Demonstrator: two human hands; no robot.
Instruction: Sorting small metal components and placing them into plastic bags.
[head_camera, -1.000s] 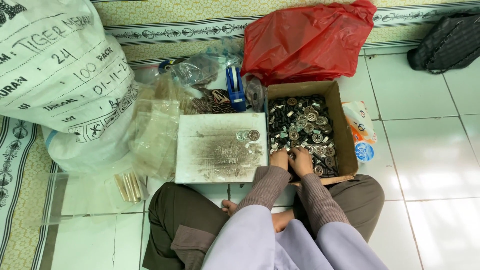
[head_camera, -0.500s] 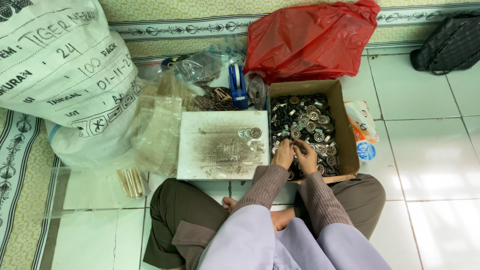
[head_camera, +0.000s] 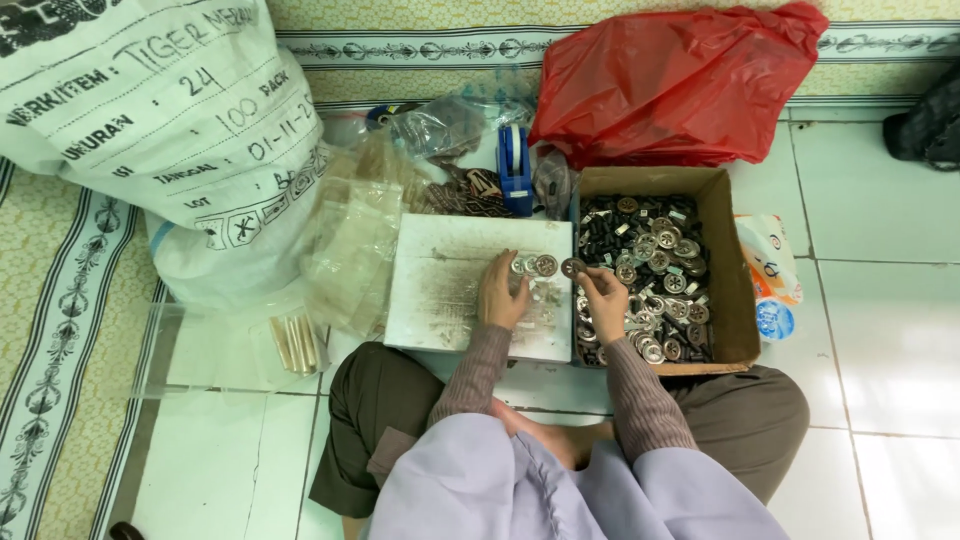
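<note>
Two hands work here: the left hand (head_camera: 500, 295) and the right hand (head_camera: 603, 295). One round metal button (head_camera: 571, 267) sits at the right fingertips, and two more metal buttons (head_camera: 537, 265) lie just beyond the left fingertips on one white board (head_camera: 440, 290). One cardboard box (head_camera: 735, 270) right of the fingers holds buttons too many to count. One red plastic bag (head_camera: 680, 85), one white sack (head_camera: 160, 130) and one blue tape dispenser (head_camera: 515, 170) lie beyond.
</note>
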